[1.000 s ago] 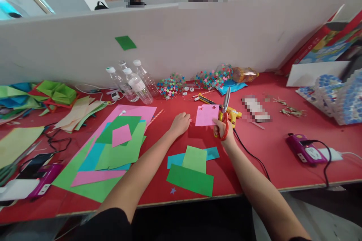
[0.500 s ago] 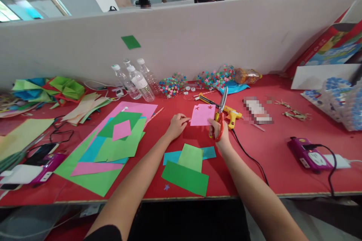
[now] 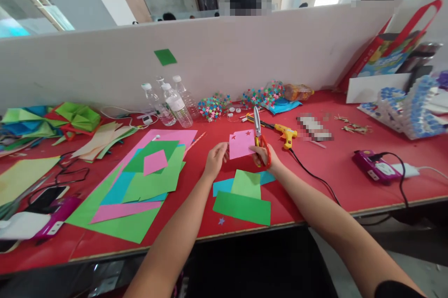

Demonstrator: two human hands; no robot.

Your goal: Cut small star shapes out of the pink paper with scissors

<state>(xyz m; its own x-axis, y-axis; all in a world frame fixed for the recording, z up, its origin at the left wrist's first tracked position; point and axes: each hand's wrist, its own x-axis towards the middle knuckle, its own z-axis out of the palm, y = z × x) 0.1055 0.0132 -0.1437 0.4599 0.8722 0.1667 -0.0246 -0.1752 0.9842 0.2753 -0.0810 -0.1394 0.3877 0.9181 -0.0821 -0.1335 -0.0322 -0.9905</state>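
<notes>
My right hand (image 3: 263, 154) is closed round the red and yellow handles of a pair of scissors (image 3: 257, 123), blades pointing up and away from me. The fingers of that hand also meet the right edge of a pink sheet of paper (image 3: 241, 148). Two red star shapes show near the sheet's top edge. Beside its left edge is my left hand (image 3: 215, 159), fingers curled together; what they hold, if anything, is hidden. Nearer to me lie a dark green paper strip (image 3: 241, 208), a light green piece (image 3: 246, 183) and a blue strip (image 3: 222, 187), overlapping.
Layered coloured sheets (image 3: 147, 214) lie to the left. Behind them stand several clear bottles (image 3: 178, 107). A yellow glue gun (image 3: 288, 135) with a black cord lies to the right, short of a purple power strip (image 3: 374, 166). A pale partition (image 3: 217, 51) closes the back.
My left hand has drawn back slightly from the pink sheet and its fingers have curled up. The scissors stand more upright in my right hand. The camera view has turned a little.
</notes>
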